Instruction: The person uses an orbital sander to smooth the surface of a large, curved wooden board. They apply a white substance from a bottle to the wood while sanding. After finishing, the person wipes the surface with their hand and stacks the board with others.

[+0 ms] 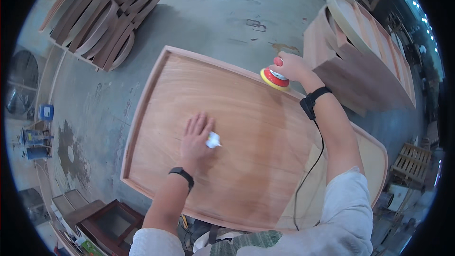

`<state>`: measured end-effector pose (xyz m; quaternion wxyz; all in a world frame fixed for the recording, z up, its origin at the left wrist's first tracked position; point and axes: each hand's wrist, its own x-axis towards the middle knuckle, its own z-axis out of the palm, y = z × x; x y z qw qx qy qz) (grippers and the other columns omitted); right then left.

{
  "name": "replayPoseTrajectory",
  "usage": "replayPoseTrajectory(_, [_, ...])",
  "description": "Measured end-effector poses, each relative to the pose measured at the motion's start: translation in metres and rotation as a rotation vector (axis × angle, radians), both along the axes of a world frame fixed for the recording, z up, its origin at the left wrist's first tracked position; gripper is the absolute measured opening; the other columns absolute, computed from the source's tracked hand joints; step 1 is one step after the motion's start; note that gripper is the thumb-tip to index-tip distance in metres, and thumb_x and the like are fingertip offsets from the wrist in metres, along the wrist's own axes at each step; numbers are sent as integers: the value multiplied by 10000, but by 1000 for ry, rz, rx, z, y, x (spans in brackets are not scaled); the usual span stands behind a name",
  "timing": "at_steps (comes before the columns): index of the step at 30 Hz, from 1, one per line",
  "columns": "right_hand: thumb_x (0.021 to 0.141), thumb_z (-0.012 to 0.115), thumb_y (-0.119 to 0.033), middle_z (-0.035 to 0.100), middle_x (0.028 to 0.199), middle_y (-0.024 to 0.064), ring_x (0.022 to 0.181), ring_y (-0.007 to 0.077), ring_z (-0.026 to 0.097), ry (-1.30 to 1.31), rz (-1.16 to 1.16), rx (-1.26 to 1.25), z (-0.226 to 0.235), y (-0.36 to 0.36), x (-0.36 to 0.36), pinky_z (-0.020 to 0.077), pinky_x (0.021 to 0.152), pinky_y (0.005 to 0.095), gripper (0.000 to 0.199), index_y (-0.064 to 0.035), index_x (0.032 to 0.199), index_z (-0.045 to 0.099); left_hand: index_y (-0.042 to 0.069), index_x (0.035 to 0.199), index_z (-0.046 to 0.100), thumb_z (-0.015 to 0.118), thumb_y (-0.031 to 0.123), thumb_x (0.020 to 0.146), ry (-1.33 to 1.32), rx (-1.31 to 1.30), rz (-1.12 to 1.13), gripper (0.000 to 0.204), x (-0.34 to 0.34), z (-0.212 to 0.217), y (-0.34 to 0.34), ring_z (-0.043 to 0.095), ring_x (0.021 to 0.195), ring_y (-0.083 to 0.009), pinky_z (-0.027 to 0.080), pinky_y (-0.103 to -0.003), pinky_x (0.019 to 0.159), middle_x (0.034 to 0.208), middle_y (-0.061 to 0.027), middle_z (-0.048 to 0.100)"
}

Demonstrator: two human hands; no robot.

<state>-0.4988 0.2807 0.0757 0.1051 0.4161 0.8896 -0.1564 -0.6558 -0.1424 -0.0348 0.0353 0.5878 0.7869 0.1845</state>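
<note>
A large reddish-brown wooden panel (237,128) with a raised rim lies flat in front of me. My left hand (195,137) rests palm down near its middle, fingers spread, with a small white thing (213,140) tucked by the thumb. My right hand (292,68) reaches to the panel's far right edge and grips a round sander (274,78) with a red body and yellow pad, pressed on the wood. A black strap (313,100) wraps the right wrist, and a thin black cord (310,170) runs down along that arm. A black band (181,174) circles the left wrist.
Curved wooden pieces (106,19) are stacked at the upper left on the concrete floor (222,4). A wooden cabinet frame (365,52) stands at the right. A small dark wooden box (111,223) sits at the lower left, a pallet (411,161) at far right.
</note>
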Motion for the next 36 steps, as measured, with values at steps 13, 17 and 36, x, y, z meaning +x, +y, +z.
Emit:
replayPoseTrajectory(13, [903,695,-583,758,1240,229,1144,373,728,-130,57,-127,-17,-20,-283,571,960,465,630,-51,1236,747,118,1531,599,681,522,952,-158,9,-18,711,-41,8,-4,455,1552,-297,327,-515,1285,1639,-121,535])
replayPoseTrajectory(17, [905,690,-557,749,1307,220,1201,368,713,95,169,-124,-6,-75,-350,562,1012,441,636,-63,1299,759,103,1493,619,690,420,909,-188,32,-3,668,-55,7,-10,499,1502,-341,349,-528,1266,1605,-162,555])
replayPoseTrajectory(36, [920,736,-459,778,996,63,756,205,694,-255,94,-484,3,-43,-396,572,705,400,360,-128,1033,818,118,1531,590,723,396,924,-256,26,-30,681,-51,8,-2,445,1552,-320,312,-508,1295,1657,-143,506])
